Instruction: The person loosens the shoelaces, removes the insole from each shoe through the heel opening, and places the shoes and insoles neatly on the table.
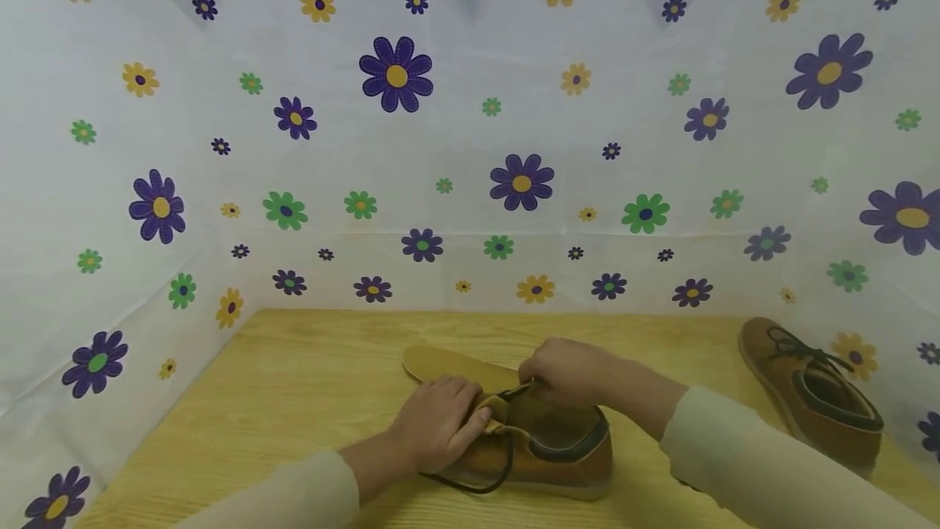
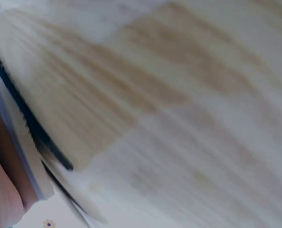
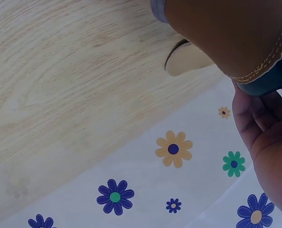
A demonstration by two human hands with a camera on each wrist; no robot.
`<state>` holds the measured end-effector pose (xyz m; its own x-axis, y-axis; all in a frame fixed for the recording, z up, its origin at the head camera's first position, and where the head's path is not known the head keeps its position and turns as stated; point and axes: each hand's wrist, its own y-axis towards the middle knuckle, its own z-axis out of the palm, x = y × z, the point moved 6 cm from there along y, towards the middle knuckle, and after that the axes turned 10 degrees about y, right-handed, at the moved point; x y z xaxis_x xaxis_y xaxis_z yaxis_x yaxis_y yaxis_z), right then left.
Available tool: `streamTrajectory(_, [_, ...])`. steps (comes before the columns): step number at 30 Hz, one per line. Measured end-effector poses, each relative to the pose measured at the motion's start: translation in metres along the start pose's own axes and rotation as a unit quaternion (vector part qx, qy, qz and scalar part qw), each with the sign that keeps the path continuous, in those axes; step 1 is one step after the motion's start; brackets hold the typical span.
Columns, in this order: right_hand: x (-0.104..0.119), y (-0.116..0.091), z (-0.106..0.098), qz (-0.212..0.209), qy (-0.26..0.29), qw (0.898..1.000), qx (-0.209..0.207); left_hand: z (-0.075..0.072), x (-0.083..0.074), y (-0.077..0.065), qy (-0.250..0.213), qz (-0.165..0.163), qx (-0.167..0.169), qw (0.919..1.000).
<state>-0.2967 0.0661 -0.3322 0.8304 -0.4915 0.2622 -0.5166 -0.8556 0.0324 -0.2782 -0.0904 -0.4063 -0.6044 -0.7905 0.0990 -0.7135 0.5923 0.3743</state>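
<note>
My left hand (image 1: pixel 435 424) grips the shoe (image 1: pixel 561 473) by its front and my right hand (image 1: pixel 564 371) the far edge of its opening (image 1: pixel 552 421), so I should spread gently, steadying it on the surface (image 1: pixel 294 374).

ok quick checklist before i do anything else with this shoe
1. Left hand steadying the front of the shoe: ok, it holds it from above.
2. Right hand on the far side of the opening: ok, fingers curled there.
3. Lace fastened: not ok, a loose loop hangs down the near side.
4. Insole in the shoe: not ok, it lies on the table beyond it.
5. Toe end clear inside: cannot tell, hidden from view.
6. Other shoe apart from this one: ok, off to the right.
</note>
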Motion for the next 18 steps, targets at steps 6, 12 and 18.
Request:
streamTrajectory(6, [-0.004,-0.009,0.001,-0.004,0.016,1.0,-0.005,-0.007,0.005,0.002,0.001,0.024,0.0,0.9997])
streamTrajectory(12, [-0.006,-0.02,0.0,-0.004,0.023,1.0,0.006,-0.011,0.012,0.001,0.021,0.016,0.001,0.9996])
streamTrajectory(18, [-0.016,-0.035,-0.002,0.014,0.027,0.999,0.017,-0.016,0.013,0.007,0.037,0.018,0.004,0.9991])
